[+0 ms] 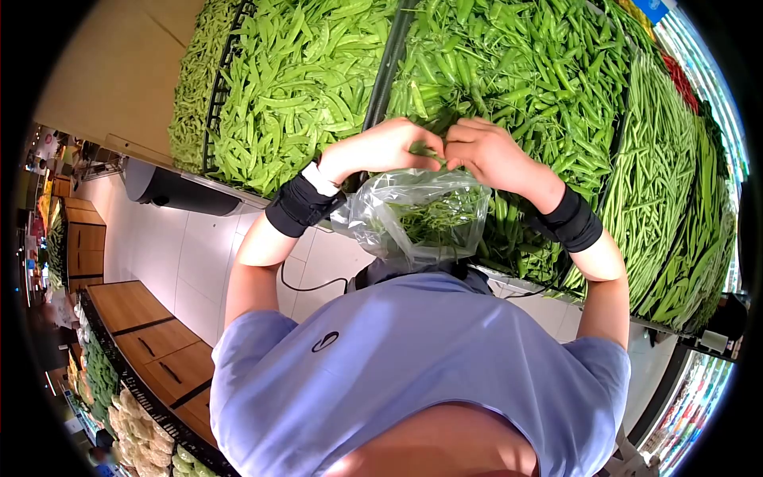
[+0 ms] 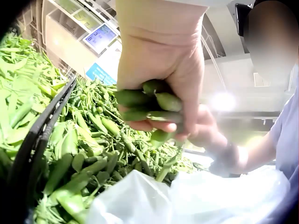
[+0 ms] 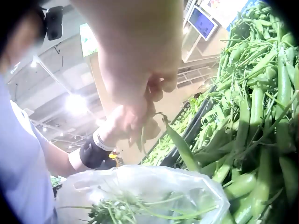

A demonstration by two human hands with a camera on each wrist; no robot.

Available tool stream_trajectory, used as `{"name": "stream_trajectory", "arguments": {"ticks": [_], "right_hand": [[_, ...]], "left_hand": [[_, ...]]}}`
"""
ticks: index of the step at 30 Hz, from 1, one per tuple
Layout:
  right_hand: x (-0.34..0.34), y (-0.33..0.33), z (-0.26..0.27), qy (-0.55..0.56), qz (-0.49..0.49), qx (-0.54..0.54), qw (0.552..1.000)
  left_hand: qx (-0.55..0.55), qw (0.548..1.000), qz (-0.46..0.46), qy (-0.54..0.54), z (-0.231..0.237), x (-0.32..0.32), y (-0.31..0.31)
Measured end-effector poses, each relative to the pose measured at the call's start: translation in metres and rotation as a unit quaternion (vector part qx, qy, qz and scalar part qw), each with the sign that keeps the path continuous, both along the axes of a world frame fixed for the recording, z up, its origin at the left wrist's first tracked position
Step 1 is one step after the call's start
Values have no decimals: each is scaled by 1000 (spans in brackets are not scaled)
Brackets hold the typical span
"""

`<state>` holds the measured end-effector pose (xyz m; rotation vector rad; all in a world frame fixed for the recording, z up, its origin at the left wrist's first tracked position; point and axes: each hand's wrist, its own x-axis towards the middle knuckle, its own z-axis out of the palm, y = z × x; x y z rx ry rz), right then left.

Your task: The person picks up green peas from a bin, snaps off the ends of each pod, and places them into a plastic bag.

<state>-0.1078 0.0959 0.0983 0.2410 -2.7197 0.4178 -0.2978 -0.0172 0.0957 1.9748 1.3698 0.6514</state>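
Observation:
In the left wrist view my left hand [image 2: 159, 60] curls round several plump green pea pods [image 2: 168, 101], cupped in the palm. My right hand [image 1: 491, 155] meets it at the fingertips, above the pea heap. Its fingers are curled and pinch at a thin green pod end between the two hands; the fingers largely hide this piece. One pea pod [image 3: 181, 145] with a stem hangs close to the fingertips in the right wrist view. Just below both hands, a clear plastic bag [image 1: 381, 219] stands open-mouthed against the body, with thin green stems and tips [image 3: 117, 210] inside.
A heap of pea pods [image 1: 517, 63] spreads before me. A black divider [image 1: 388, 67] parts it from flat snow peas [image 1: 294, 87] on the left. Long green beans [image 1: 644, 175] lie to the right. Wooden drawers [image 1: 151, 342] stand behind at left, across a tiled floor.

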Motion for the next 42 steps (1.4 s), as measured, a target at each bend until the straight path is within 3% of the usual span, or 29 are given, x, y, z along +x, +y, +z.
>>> {"name": "stream_trajectory", "arguments": {"ticks": [5,7,11,13,16,19,23,29,32,33,34,35,38,40,42], "right_hand": [[-1,-4,10,-53,72,-133,987],[-2,-5,16,-53,95,-147,983],[-3,-7,26,-32,132,-127,983],[-3,-6,31,18,91,-48,995],[-5,-4,35,65,22,109,992],[-5,-6,32,36,12,209,977],[-2,-8,33,-32,90,86,992],[0,-18,42,-13,183,-57,981],[6,-4,42,-24,188,-109,976],[11,7,41,-30,184,-129,974],[16,14,40,-6,159,-166,973],[23,21,34,-15,80,-268,960],[25,32,29,-20,-91,-527,845],[21,36,28,-48,-137,-569,809],[18,30,24,-42,-177,-646,741]], "left_hand": [[-68,990,-91,-82,11,-6,1],[-142,981,-79,-106,14,-9,2],[-155,970,-115,-150,18,-12,4],[-165,963,-101,-187,20,-12,2],[-186,942,32,-278,18,-3,-1],[-198,955,51,-215,14,0,-6],[-223,946,7,-236,12,5,-17],[-237,944,-64,-220,28,9,-25],[-181,920,-193,-288,9,-8,-24],[-201,913,-184,-304,14,-12,-30],[-240,911,-117,-313,27,-11,-38],[-233,900,-62,-363,19,-19,-41],[-190,835,61,-513,-12,-32,-41],[-166,796,160,-560,-13,-26,-39],[-152,827,195,-505,-5,-14,-39]]}}
